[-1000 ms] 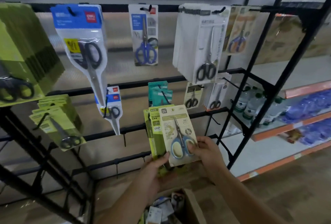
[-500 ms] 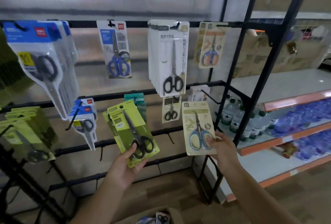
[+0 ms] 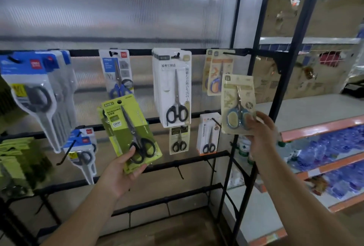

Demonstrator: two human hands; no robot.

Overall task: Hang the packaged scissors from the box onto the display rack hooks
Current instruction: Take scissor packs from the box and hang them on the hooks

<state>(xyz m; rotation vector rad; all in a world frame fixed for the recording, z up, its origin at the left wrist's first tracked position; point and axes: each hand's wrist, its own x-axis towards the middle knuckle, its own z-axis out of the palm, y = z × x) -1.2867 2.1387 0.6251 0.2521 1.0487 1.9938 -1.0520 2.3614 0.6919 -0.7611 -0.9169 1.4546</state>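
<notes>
Far to the left of my left fingers I see a stack of blue-and-white scissor packs hanging from the top bar of the black display rack, with a smaller pack of the same kind on a hook lower down, and blurred green packs at the frame's edge.

My left hand grips the lime-green scissors pack by its lower end, thumb laid across the black handles on the front, the other fingers curled behind the card. The pack tilts up and to the left from my fingers, in front of the rack and on no hook. Just above its top corner hangs a blue-handled pack.

Between my two hands hangs a thick white stack with black-handled scissors, and below it two small packs.

My right hand pinches the beige pack of blue-handled scissors at its lower right corner, fingers over the front; I think the thumb is behind, though it is hidden. The pack stands upright above my fingers, just right of and lower than the matching beige packs on the top-right hook.

Right of those fingers, store shelves carry blue bottle packs.
</notes>
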